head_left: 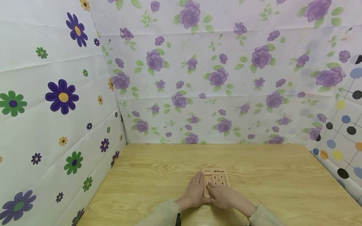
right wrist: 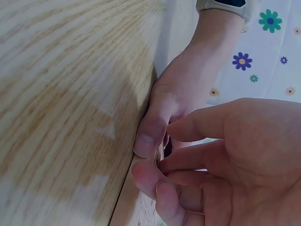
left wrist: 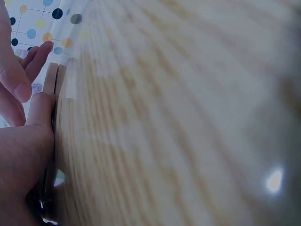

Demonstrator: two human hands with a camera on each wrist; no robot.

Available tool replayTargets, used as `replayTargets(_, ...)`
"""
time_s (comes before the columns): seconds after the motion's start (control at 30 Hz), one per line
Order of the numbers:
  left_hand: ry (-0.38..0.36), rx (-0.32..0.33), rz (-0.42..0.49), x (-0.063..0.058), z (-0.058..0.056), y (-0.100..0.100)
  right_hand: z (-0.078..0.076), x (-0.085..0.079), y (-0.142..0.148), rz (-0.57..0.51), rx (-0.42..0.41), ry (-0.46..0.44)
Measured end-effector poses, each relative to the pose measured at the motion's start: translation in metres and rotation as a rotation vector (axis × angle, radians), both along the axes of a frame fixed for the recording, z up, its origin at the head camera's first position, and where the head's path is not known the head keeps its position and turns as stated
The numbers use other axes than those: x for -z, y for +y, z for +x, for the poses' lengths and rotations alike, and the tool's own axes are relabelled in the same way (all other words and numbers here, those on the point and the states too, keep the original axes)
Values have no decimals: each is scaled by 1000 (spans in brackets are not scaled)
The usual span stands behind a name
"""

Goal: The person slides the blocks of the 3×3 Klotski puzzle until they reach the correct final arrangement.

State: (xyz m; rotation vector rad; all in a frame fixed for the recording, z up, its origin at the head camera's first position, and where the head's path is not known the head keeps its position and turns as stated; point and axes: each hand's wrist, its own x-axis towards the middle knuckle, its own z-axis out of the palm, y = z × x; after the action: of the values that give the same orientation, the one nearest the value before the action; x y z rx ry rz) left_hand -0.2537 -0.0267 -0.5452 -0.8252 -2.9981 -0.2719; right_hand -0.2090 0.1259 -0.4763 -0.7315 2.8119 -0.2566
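A wooden number slide puzzle lies flat on the wood-grain table. Tiles 8, 7, 5 and 4 show on it, with a gap at the upper left of the frame. My left hand holds the puzzle, fingers along its left side and thumb against the near edge. Over the lower tiles is my right hand, its index fingertip on the tile at the left of the second row. The other right fingers bend loosely by the near edge. Both hands hide the lower rows.
The wood-grain table stretches around the puzzle on all sides. Behind it hangs a purple-flowered cloth. A daisy-print cloth closes the left side, and a dotted cloth the right.
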Motion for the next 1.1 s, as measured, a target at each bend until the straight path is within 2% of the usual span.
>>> replayTargets(0.2,16,-2,1,1,0,1,1,0,0,-14,-8,19)
replayTargets(0.47,-1,-9,-5,-2,1,1,2,-1,-2,-40,-5,25)
replayTargets(0.77,4,-3,1,0,2,0,-5,5,2,-40,-12,30)
replayTargets(1.1,15,10,8,2,0,0,-10,6,9,-96,-35,64)
